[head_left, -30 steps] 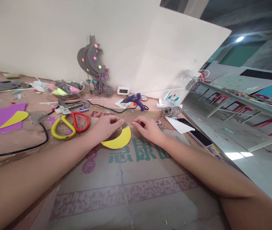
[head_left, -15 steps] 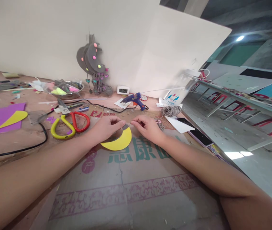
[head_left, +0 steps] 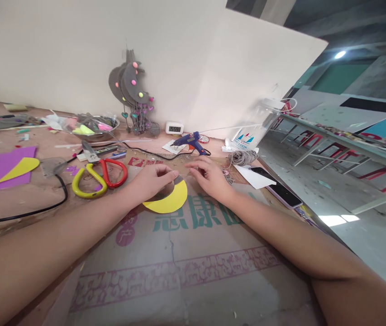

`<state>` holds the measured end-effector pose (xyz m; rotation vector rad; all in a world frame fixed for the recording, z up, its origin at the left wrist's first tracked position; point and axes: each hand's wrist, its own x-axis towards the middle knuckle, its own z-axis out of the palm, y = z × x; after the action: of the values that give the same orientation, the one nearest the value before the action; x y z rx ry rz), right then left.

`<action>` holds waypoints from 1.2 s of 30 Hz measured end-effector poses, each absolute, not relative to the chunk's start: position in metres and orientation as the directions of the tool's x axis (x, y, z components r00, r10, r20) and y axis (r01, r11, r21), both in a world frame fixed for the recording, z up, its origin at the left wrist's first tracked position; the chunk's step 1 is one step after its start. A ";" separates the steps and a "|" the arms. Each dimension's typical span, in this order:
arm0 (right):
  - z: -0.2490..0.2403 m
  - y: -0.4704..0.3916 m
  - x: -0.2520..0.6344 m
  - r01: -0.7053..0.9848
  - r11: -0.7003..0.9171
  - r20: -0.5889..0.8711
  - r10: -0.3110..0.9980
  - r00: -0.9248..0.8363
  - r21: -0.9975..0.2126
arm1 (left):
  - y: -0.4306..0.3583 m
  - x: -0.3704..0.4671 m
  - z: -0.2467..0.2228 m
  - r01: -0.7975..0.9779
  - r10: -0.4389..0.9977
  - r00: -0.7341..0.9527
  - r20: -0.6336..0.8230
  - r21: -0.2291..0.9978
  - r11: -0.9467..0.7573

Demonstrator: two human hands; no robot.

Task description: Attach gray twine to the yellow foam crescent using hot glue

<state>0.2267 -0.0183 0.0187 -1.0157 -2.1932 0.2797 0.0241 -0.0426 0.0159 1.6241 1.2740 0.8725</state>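
A yellow crescent piece [head_left: 169, 201] with a grey layer along its inner edge lies over the printed cardboard [head_left: 145, 253]. My left hand [head_left: 155, 180] is closed on it, thumb near its upper tip. Just right of that tip is my right hand [head_left: 208, 176], its thumb and fingers apart, holding nothing that I can see. Beyond the hands rests a blue glue gun [head_left: 194, 142] on the table. Scissors [head_left: 99, 176] with yellow and red handles lie left of my left hand.
Purple sheets [head_left: 2, 167] and a yellow piece [head_left: 19, 169] lie at the left. Behind are a bowl of coloured bits [head_left: 92, 129], grey moon ornaments [head_left: 130, 83] and a small clock [head_left: 174, 128]. A grey string ball [head_left: 243, 157], phone [head_left: 277, 188] and clear jug [head_left: 257, 127] are at the right.
The fingers of my right hand have spread, and the hand has drawn slightly away from the crescent's tip. My left hand has stayed in place on the crescent.
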 end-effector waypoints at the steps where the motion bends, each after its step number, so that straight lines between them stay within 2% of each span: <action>1: 0.019 -0.018 0.227 0.584 0.666 0.528 0.738 -0.421 -0.464 | -0.042 0.024 0.015 0.357 0.974 0.224 0.032 0.927 -0.112; 5: 0.022 -0.022 0.229 0.588 0.627 0.558 0.763 -0.327 -0.511 | -0.041 0.023 0.015 0.276 0.979 0.181 0.098 0.950 -0.147; 11: 0.023 -0.031 0.221 0.586 0.627 0.358 0.777 -0.518 -0.513 | -0.038 0.022 0.016 0.198 0.979 0.145 0.144 0.965 -0.171; 16: 0.021 -0.031 0.219 0.523 0.500 0.247 0.842 -0.479 -0.690 | -0.039 0.022 0.014 0.227 0.975 0.165 0.148 0.957 -0.183; 20: 0.019 -0.027 0.221 0.443 0.436 0.275 0.882 -0.382 -0.784 | -0.041 0.022 0.013 0.246 0.964 0.231 0.133 0.950 -0.190; 28: 0.019 -0.028 0.219 0.427 0.417 0.254 0.886 -0.388 -0.802 | -0.040 0.022 0.012 0.327 0.959 0.267 0.095 0.927 -0.183; 36: 0.021 -0.031 0.218 0.460 0.423 0.212 0.872 -0.441 -0.781 | -0.043 0.022 0.014 0.297 0.953 0.286 0.102 0.936 -0.189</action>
<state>0.2182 -0.0307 0.0212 -1.1214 -2.0638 0.8651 0.0223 -0.0427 0.0144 1.6754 1.1551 0.9362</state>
